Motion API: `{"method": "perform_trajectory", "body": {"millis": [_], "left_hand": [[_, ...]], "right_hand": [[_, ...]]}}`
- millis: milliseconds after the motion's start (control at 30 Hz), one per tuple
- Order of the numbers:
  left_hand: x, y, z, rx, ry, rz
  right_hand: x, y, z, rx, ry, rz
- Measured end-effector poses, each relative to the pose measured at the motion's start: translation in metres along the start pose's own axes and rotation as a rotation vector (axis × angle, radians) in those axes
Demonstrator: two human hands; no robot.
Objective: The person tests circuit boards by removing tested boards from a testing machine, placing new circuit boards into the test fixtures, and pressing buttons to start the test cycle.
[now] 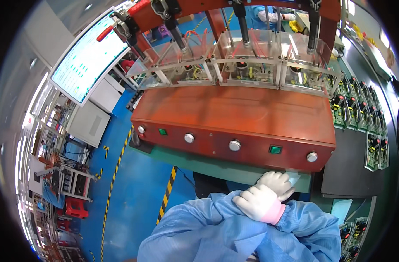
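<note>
Both my hands wear white gloves and are crossed at the front edge of a red test machine (234,113). My right hand (258,203), with a pink cuff, lies over my left wrist, its fingers curled round it. My left hand (276,183) reaches out from beneath, just below the machine's front panel. Its fingers are curled inward; whether they hold anything is hidden. Beside it lies a small pale, clear plastic piece (293,177). The panel carries several round silver buttons (234,145) and green switches (275,149).
Clear fixture covers (247,65) with lever clamps (166,13) stand atop the machine. Green circuit boards (352,105) line the right bench, beside a dark mat (348,161). A lit monitor (88,59) stands at left. Striped tape (166,194) marks the blue floor. Another person's sleeve (260,17) shows behind.
</note>
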State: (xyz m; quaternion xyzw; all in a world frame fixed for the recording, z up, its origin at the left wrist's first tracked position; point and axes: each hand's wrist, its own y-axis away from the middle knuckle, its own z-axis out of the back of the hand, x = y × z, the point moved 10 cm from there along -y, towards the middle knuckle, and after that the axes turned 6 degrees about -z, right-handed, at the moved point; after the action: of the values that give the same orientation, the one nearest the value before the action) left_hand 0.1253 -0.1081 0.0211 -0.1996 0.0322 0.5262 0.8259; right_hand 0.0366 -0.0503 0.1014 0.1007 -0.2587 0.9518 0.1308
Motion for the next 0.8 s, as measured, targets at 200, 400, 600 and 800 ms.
{"method": "perform_trajectory", "body": {"millis": [200,400,600,800], "left_hand": [[-0.003,0.002,0.026,-0.239,0.018,-0.033],[-0.005,0.005,0.035,-0.340,-0.017,-0.014],[-0.006,0.007,0.031,-0.348,-0.018,-0.008],[-0.004,0.006,0.026,-0.284,-0.002,0.019]], "right_hand": [[-0.002,-0.003,0.002,0.014,0.011,-0.012],[-0.002,-0.003,0.002,0.044,0.027,-0.036],[-0.001,-0.002,-0.001,0.065,0.023,-0.032],[-0.001,-0.002,0.000,0.059,0.015,-0.044]]}}
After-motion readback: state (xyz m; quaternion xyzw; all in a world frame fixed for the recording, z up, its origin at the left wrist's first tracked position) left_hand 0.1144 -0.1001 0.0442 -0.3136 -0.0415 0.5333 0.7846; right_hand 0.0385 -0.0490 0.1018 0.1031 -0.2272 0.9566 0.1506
